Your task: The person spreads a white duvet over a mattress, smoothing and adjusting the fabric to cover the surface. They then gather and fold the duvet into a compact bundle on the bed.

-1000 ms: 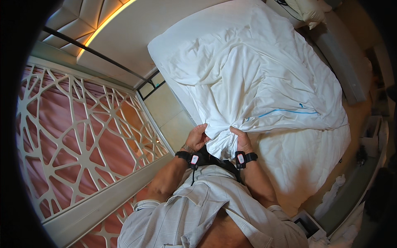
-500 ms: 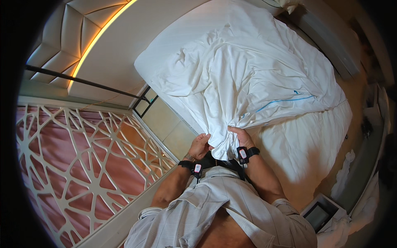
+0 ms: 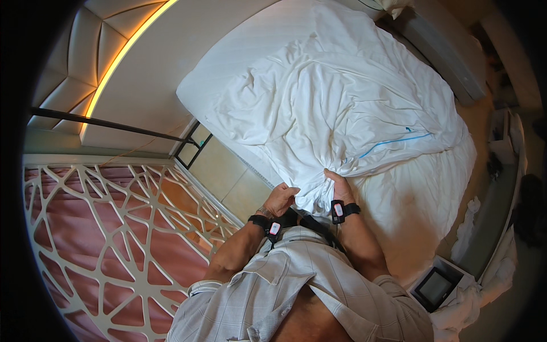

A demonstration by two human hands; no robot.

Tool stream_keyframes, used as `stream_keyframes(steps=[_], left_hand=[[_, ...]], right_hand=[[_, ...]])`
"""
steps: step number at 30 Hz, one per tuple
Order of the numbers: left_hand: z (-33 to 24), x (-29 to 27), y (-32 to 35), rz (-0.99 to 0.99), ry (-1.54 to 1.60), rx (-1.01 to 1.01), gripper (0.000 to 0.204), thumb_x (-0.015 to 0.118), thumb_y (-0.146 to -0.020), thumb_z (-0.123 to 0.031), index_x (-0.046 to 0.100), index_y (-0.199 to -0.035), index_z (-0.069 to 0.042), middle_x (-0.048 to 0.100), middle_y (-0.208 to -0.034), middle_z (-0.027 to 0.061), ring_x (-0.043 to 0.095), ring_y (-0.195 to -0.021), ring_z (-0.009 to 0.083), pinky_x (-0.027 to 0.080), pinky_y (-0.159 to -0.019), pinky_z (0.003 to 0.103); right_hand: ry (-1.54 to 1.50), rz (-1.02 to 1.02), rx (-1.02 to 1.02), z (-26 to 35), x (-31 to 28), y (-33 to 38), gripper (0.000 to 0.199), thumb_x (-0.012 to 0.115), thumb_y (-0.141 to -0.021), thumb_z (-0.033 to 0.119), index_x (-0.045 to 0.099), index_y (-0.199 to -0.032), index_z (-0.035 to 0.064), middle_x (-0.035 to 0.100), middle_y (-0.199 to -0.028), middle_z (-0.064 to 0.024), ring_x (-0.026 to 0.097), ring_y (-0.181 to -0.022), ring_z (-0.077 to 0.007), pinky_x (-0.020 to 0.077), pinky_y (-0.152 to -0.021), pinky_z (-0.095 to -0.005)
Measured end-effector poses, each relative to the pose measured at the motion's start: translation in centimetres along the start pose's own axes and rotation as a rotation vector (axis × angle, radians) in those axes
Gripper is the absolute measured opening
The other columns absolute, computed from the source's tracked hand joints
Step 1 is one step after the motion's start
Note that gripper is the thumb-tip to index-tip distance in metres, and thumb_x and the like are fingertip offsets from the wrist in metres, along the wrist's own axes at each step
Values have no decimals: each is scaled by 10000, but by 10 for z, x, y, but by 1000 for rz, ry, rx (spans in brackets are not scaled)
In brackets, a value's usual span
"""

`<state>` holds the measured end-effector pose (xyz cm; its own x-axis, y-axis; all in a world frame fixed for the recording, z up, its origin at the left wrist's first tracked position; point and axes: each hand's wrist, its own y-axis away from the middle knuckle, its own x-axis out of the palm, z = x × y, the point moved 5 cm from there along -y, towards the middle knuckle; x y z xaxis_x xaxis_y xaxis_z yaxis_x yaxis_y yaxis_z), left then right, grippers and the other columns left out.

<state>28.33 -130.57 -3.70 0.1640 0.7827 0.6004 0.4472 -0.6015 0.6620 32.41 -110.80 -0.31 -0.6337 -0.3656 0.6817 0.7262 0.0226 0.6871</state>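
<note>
A large white duvet cover lies rumpled across the bed, its near edge gathered up at my waist. Deep folds run from that bunched edge towards the far side. My right hand grips the gathered cloth, thumb on top and fingers curled underneath. At the bunch's left edge, my left hand is closed with thumb and fingertips pinching the fabric; part of its grip is hidden. A blue stripe crosses the cloth to the right of my hands. Each wrist wears a black strap with a small device.
A white lattice screen with pink curtain behind stands at my left. A black metal bar runs near the padded, lit headboard wall. White bedding spreads right of my hands. A box with a dark panel sits at lower right.
My right hand has shifted slightly right and the left slightly up and right, both still at the cloth. The gathered edge between them is bunched shorter. The view has tilted a little.
</note>
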Motion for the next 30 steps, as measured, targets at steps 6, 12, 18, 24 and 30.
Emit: stream_keyframes(steps=[6, 12, 18, 24, 30], left_hand=[[-2, 5, -6, 1, -24, -14, 73, 733, -934, -104, 663, -913, -99, 685, -877, 8, 666, -808, 131, 540, -731, 313], [-9, 22, 1, 204, 271, -32, 248, 653, -947, -89, 648, -1193, -51, 693, -1158, 55, 657, -1107, 189, 543, -957, 409], [0, 38, 23, 330, 70, -108, 469, 523, -974, 25, 537, -1438, -44, 628, -1380, 134, 655, -1238, 254, 565, -1055, 428], [41, 25, -8, 95, 206, -72, 355, 576, -1060, -167, 583, -1398, -59, 707, -1263, 104, 708, -1138, 227, 612, -966, 405], [46, 52, -6, 71, 193, -42, 430, 625, -1037, -267, 589, -1403, -44, 687, -1332, 106, 697, -1175, 233, 585, -1009, 414]], right_hand=[[-31, 15, 22, -9, -7, -6, 343, 658, -952, 163, 640, -1239, -24, 734, -1132, -142, 727, -999, -297, 580, -946, -434], [-5, 42, 159, -17, -11, 17, 488, 623, -973, 234, 572, -1360, -58, 709, -1246, -192, 712, -1093, -330, 553, -1015, -468], [33, 206, 215, -11, 2, 33, 651, 548, -995, 323, 442, -1486, -92, 628, -1391, -246, 624, -1266, -391, 477, -1109, -505], [63, 214, 288, -11, -15, 25, 585, 595, -972, 299, 527, -1412, -79, 689, -1293, -220, 694, -1142, -363, 538, -1032, -486], [73, 157, 298, -3, -26, 31, 443, 627, -961, 256, 621, -1278, -53, 743, -1146, -179, 742, -990, -316, 597, -919, -449]])
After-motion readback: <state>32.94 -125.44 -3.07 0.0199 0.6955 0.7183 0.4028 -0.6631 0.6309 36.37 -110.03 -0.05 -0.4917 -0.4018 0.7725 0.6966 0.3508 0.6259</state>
